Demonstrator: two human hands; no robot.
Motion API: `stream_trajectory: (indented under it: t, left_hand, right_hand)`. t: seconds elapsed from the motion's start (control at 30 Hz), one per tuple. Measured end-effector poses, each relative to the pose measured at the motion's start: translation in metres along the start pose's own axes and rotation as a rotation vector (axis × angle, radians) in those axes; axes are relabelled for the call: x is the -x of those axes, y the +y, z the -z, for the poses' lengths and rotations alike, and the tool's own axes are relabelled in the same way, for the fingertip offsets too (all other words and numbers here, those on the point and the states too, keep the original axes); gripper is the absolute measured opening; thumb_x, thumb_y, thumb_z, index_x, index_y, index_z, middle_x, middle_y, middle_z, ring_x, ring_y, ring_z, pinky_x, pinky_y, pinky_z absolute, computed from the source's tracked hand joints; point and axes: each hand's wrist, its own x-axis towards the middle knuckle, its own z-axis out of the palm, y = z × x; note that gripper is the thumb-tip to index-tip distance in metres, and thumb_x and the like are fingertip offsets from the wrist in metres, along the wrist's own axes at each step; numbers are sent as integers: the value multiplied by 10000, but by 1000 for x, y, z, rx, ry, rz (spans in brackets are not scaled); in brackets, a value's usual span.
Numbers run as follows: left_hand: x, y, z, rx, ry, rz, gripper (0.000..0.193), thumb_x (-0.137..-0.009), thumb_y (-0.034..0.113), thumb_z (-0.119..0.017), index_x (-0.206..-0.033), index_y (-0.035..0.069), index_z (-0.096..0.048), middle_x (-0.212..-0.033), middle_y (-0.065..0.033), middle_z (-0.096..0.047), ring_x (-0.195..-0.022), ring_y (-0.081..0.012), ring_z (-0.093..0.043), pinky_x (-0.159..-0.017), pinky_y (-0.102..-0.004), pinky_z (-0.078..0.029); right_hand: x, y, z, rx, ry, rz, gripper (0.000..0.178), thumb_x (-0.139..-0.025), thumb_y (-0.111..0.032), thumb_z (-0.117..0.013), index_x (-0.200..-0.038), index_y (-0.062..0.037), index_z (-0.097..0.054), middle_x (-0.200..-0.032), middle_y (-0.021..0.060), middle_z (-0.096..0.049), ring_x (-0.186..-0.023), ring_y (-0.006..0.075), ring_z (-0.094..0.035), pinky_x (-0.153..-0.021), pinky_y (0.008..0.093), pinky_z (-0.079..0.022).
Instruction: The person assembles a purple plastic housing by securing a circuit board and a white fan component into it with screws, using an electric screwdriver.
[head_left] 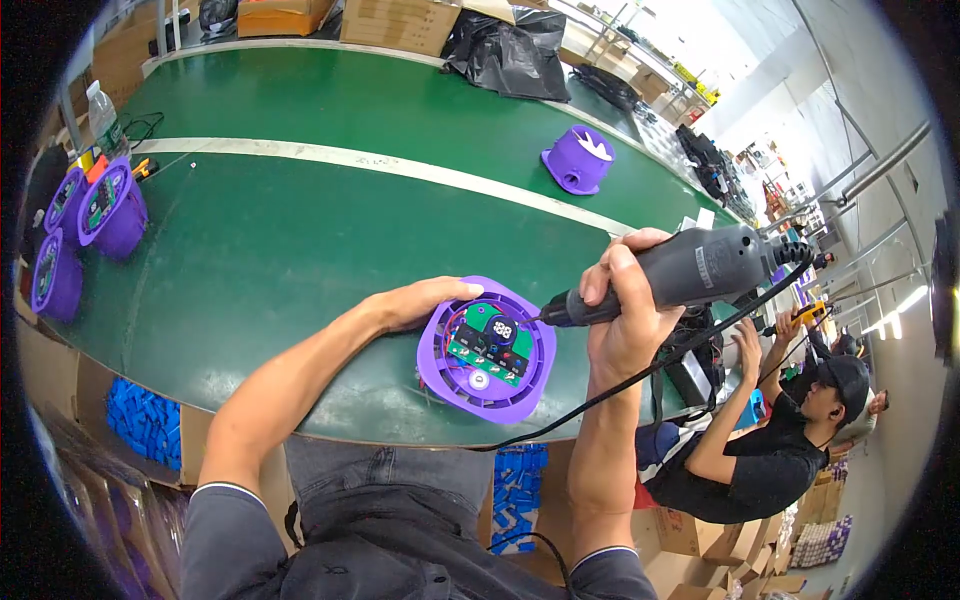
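Note:
A round purple plastic housing [541,385] rests at the front edge of the green table, its open face turned up. Inside it sit a green circuit board [476,350] with a small digit display, wires and a white round part. My left hand [425,302] grips the housing's upper left rim, thumb on top and the other fingers mostly hidden. Wrapped in my right hand [632,300] is a dark grey electric screwdriver [705,265], held nearly level. Its bit points left at the board's upper right; whether it touches a screw is too small to tell.
Several purple housings [122,230] with boards stand at the table's left end. Another purple housing [578,160] sits at the far right. A water bottle [104,120] stands far left. Boxes of blue parts [145,425] lie below the table edge. The screwdriver's black cable [640,375] crosses my right forearm. A co-worker [770,450] sits right.

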Motion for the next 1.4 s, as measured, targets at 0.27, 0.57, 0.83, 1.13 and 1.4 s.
stream_trajectory:
  t: [0.27,0.57,0.83,1.13,1.4]
  left_hand:
    - [1,1,-1,-31,17,4,450,-891,356,-484,-1148,-9,-535,-1074,-65,-585,-920,-106,-535,-850,-255,-426]
    - [-2,-1,5,-67,11,-3,506,-876,388,-497,-1196,-4,-505,-1127,-95,-572,-960,-139,-548,-857,-287,-442]
    - [2,7,0,-50,33,-6,463,-900,370,-478,-1152,-14,-535,-1081,-77,-591,-929,-117,-548,-853,-272,-440]
    - [-9,19,4,-440,213,-371,461,-870,278,-563,-1252,36,-472,-1212,-149,-518,-1095,-243,-521,-933,-351,-413]
    - [-19,46,-25,-1105,-67,-439,217,-796,201,-625,-942,45,-660,-1033,-178,-607,-995,-314,-569,-862,-375,-444]
  right_hand:
    - [0,6,0,-13,4,-20,185,-758,22,-606,-908,-20,-506,-683,74,-524,-457,146,-506,-426,251,-411]
    - [-1,7,-3,52,31,-17,148,-767,8,-600,-881,-13,-509,-608,58,-517,-458,139,-509,-439,247,-412]
    - [-13,9,-7,112,-107,-131,95,-773,-28,-623,-815,-21,-538,-588,39,-543,-481,116,-528,-460,229,-419]
    - [-10,-11,10,-94,-21,44,166,-765,7,-572,-906,-7,-484,-683,86,-504,-459,167,-501,-447,281,-427]
    - [7,-25,-7,-269,-213,35,197,-787,-47,-552,-947,-30,-437,-727,102,-470,-434,160,-463,-424,279,-403]
